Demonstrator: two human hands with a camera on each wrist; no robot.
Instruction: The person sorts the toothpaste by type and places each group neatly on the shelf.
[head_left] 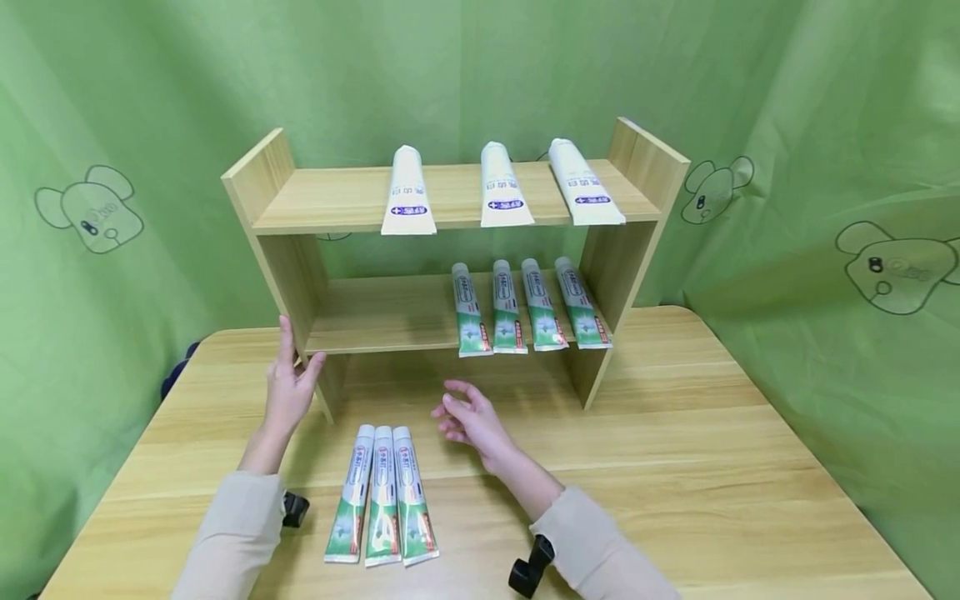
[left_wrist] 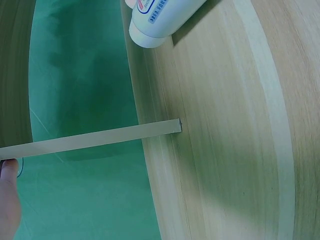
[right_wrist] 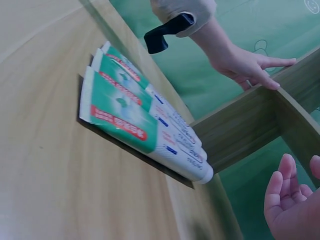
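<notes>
My left hand [head_left: 291, 392] rests against the left side panel of the wooden shelf [head_left: 382, 346], index finger straight along it and thumb at its front edge. Below the shelf, my right hand [head_left: 472, 421] hovers over the table with loosely bent fingers and nothing in them; its fingers also show in the right wrist view. Between the forearms, three green-and-white toothpaste tubes [head_left: 383, 500] lie side by side, caps toward the shelf. Several matching toothpaste tubes [head_left: 507, 312] lie at the right of the middle board.
Three white tubes [head_left: 408, 196] lie on the top board, their flat ends jutting past its front edge. The shelf stands toward the back of the wooden table [head_left: 720, 467]. Green curtains [head_left: 375, 75] hang behind and beside it.
</notes>
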